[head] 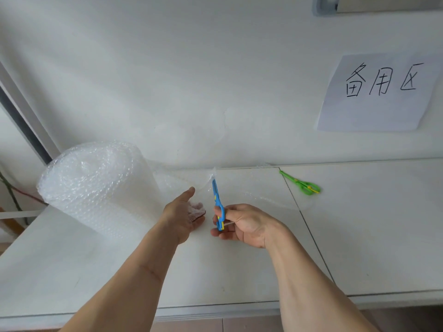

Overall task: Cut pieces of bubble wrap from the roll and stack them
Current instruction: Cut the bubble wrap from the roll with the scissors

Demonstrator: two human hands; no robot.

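A big roll of clear bubble wrap (pixel 93 180) lies on the left of the white table (pixel 119 271), its loose sheet (pixel 182 180) running out to the right. My left hand (pixel 184 216) grips the near edge of that sheet, fingers curled under it. My right hand (pixel 244 224) holds blue scissors (pixel 218 204) by the handles, blades pointing away into the sheet near the wall. A cut piece of bubble wrap (pixel 271 200) lies flat to the right of the scissors.
Green scissors (pixel 303 184) lie on the adjoining table (pixel 371 224) at the right, near the wall. A paper sign (pixel 381 92) with handwritten characters hangs on the wall above. A seam separates the two tables. The table's front edge runs below my forearms.
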